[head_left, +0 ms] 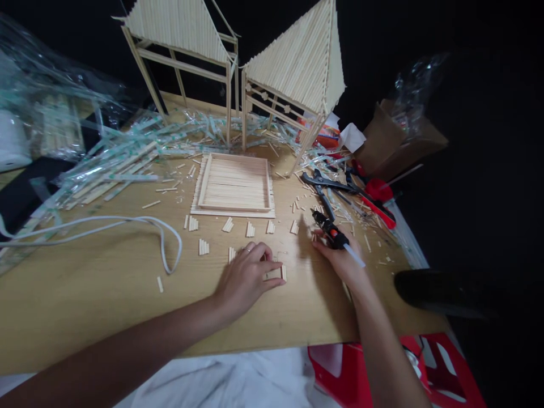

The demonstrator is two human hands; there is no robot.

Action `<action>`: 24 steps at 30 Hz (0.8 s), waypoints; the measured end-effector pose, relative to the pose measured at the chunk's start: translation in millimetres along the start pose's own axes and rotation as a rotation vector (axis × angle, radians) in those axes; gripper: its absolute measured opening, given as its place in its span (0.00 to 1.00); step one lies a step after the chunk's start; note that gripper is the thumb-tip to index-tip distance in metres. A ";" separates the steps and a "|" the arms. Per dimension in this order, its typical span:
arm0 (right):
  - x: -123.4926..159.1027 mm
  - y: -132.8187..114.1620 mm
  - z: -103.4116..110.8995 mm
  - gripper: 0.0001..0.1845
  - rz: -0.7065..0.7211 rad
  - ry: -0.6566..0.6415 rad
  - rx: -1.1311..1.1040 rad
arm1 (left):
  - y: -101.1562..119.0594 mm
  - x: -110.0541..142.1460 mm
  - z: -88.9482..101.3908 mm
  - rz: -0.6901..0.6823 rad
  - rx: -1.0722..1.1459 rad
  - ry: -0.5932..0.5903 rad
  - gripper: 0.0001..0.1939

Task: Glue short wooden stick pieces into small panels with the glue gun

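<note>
My left hand (246, 277) is low over the table, thumb and forefinger pinching a small cluster of short wooden sticks (284, 273). In my right hand (343, 265) is a black hot glue gun (328, 226) with an orange part; its nozzle points up and left, and a translucent glue stick (355, 255) pokes out at the back. Several similar stepped stick clusters (250, 229) lie in a rough row beyond my left hand. Behind them rests a square panel of sticks (233, 181) with a raised frame around its top.
Two stick-built house models (293, 68) with sloped roofs stand at the back. Plastic wrapping and loose sticks (123, 164) cover the left rear. A white cable (165, 226) loops at left. Black-handled cutters (323, 190) lie at right, near a cardboard box (391, 141).
</note>
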State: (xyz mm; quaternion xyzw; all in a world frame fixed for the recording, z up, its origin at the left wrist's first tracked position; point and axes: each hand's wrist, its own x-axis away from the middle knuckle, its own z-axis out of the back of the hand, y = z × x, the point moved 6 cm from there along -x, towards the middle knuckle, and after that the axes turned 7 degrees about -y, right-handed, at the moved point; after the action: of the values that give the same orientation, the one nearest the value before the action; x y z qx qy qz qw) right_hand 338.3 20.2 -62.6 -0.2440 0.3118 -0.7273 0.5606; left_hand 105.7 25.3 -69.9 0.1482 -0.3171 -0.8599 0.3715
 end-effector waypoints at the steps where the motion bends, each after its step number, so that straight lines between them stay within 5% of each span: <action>1: 0.0 -0.3 -0.5 0.13 -0.001 0.006 0.009 | -0.1 0.0 0.2 0.002 0.001 0.002 0.15; 6: 1.2 -2.8 -2.1 0.11 0.016 0.048 0.095 | -0.6 -0.2 0.0 0.009 0.007 -0.002 0.15; 17: 6.0 -0.9 16.1 0.16 -0.095 -0.034 -0.134 | -0.3 -0.1 0.7 -0.003 0.003 0.001 0.15; 24: 2.1 0.2 4.2 0.18 -0.102 -0.021 -0.142 | 0.7 0.0 1.8 -0.012 0.004 0.009 0.15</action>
State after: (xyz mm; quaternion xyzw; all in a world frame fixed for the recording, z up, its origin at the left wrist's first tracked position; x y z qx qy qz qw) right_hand 340.8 17.4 -59.8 -0.3064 0.3438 -0.7284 0.5072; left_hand 105.2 25.7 -68.1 0.1550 -0.3162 -0.8607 0.3677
